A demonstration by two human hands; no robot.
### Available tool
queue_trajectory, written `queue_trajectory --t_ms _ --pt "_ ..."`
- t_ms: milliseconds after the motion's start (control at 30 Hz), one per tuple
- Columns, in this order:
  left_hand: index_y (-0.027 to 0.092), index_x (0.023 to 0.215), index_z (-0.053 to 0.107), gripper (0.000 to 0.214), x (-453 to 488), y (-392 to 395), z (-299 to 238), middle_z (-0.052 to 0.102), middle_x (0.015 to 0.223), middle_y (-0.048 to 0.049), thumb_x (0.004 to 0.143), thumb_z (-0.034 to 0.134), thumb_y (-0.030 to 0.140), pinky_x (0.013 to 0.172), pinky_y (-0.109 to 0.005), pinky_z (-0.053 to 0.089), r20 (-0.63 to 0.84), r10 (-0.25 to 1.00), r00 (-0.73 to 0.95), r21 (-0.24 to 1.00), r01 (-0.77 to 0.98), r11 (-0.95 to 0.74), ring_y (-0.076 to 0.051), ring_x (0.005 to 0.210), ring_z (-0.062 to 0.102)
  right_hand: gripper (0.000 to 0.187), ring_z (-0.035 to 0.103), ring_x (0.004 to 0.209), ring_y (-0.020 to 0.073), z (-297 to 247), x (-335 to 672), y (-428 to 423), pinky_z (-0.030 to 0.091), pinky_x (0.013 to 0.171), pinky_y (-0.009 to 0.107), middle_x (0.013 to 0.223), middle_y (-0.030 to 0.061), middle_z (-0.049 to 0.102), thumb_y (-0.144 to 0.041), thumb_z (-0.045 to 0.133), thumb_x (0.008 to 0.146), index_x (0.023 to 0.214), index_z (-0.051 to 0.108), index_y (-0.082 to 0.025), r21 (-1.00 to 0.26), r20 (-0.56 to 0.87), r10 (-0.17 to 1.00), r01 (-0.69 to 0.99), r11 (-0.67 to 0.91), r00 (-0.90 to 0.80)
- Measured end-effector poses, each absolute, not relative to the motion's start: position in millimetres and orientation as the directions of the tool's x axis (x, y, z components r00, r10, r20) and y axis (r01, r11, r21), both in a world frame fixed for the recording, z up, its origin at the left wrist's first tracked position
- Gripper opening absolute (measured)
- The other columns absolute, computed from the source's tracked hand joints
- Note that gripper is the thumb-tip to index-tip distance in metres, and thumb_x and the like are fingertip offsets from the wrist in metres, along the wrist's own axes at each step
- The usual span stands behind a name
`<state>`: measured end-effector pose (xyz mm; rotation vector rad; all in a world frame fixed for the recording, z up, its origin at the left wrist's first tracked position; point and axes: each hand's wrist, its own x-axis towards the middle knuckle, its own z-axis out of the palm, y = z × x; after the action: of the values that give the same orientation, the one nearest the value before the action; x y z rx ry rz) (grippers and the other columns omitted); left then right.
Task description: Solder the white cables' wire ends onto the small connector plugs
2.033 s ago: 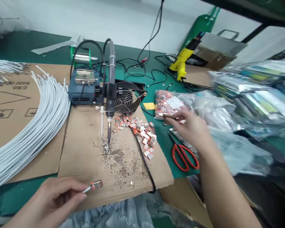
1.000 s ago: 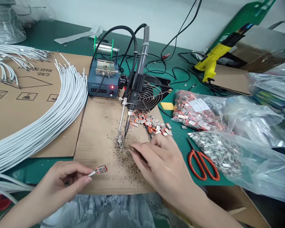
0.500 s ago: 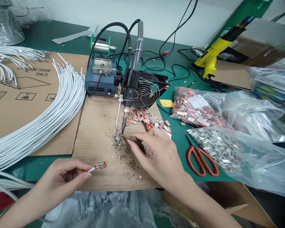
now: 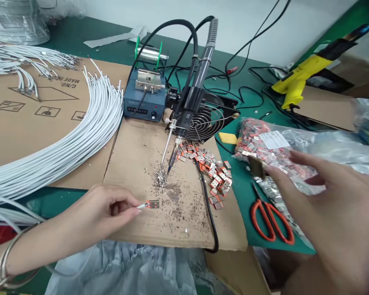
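Observation:
My left hand (image 4: pixel 110 209) pinches the end of a white cable (image 4: pixel 140 206), and a USB connector (image 4: pixel 153 204) with an orange insert points right from its fingertips. Over on the right is my right hand (image 4: pixel 329 196), blurred, with thumb and forefinger spread. A small brownish pad (image 4: pixel 256 167) shows just beyond its thumb tip, apart from the forefinger. Between the hands, a soldering iron (image 4: pixel 184 123) is clamped in a stand, tip down, beside a bent metal tube (image 4: pixel 167 145). Solder crumbs (image 4: pixel 160 179) lie below the tip on the cardboard (image 4: pixel 135 164).
Loose USB connectors (image 4: pixel 217 176) lie right of the iron, before a fan (image 4: pixel 207 123). Orange-handled scissors (image 4: pixel 272 221) and a bag of connectors (image 4: pixel 258 139) are farther right. A thick bundle of white cables (image 4: pixel 92 131) curves along the left. A black cord (image 4: pixel 207 200) crosses the cardboard.
My right hand has moved right, away from the iron tip, and its fingers have spread from the brownish pad. My left hand, still holding the cable, has moved slightly right. The view has shifted.

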<state>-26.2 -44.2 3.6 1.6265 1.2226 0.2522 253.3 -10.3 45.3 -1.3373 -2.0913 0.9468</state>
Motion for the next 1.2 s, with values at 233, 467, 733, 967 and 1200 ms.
queue_trajectory --t_ms 233,467,733,967,1200 --pt "0.015 0.078 0.069 0.024 -4 -9 6 0.046 0.052 0.0049 0.081 0.053 0.032 0.042 -0.017 0.028 -0.366 0.750 0.551 0.844 0.536 0.019 -0.007 0.047 0.037 0.019 0.061 0.061 0.0139 7 208 -18 0.048 0.054 0.025 0.071 0.0035 0.069 -0.029 0.070 0.072 0.086 0.066 -0.017 -0.922 -0.275 0.868 0.370 -0.115 -0.414" --pt "0.011 0.075 0.069 0.022 4 11 1 0.044 0.047 0.0062 0.076 0.057 0.029 0.039 -0.017 0.024 -0.366 0.763 0.533 0.868 0.492 0.073 -0.006 0.043 0.032 0.026 0.055 0.046 0.0068 -12 202 -3 0.048 0.047 0.020 0.064 0.0017 0.067 -0.028 0.079 0.060 0.074 0.062 -0.014 -0.872 -0.479 0.791 0.105 -0.478 -0.381" --pt "0.012 0.075 0.068 0.024 5 10 -3 0.061 0.062 -0.0009 0.078 0.054 0.031 0.046 -0.019 0.032 -0.367 0.812 0.453 0.869 0.479 0.125 -0.009 0.051 0.045 0.022 0.057 0.047 0.0063 -19 199 -2 0.048 0.044 0.016 0.066 0.0032 0.071 -0.029 0.077 0.065 0.075 0.063 -0.016 -0.879 -0.419 0.830 -0.066 -0.473 -0.367" --pt "0.013 0.075 0.069 0.022 8 11 -2 0.059 0.058 0.0003 0.077 0.055 0.030 0.044 -0.019 0.033 -0.368 0.814 0.449 0.884 0.439 0.158 -0.009 0.049 0.045 0.021 0.051 0.040 0.0061 -18 202 -2 0.043 0.037 0.018 0.067 0.0037 0.071 -0.033 0.076 0.065 0.074 0.064 -0.018 -0.891 -0.417 0.841 -0.027 -0.453 -0.343" --pt "0.014 0.073 0.069 0.018 9 10 -2 0.051 0.052 0.0032 0.076 0.057 0.027 0.043 -0.018 0.030 -0.372 0.821 0.433 0.892 0.412 0.186 -0.008 0.048 0.040 0.018 0.049 0.038 0.0068 -19 204 -3 0.036 0.033 0.019 0.066 0.0036 0.072 -0.031 0.076 0.065 0.072 0.065 -0.019 -0.907 -0.383 0.861 -0.040 -0.419 -0.334"
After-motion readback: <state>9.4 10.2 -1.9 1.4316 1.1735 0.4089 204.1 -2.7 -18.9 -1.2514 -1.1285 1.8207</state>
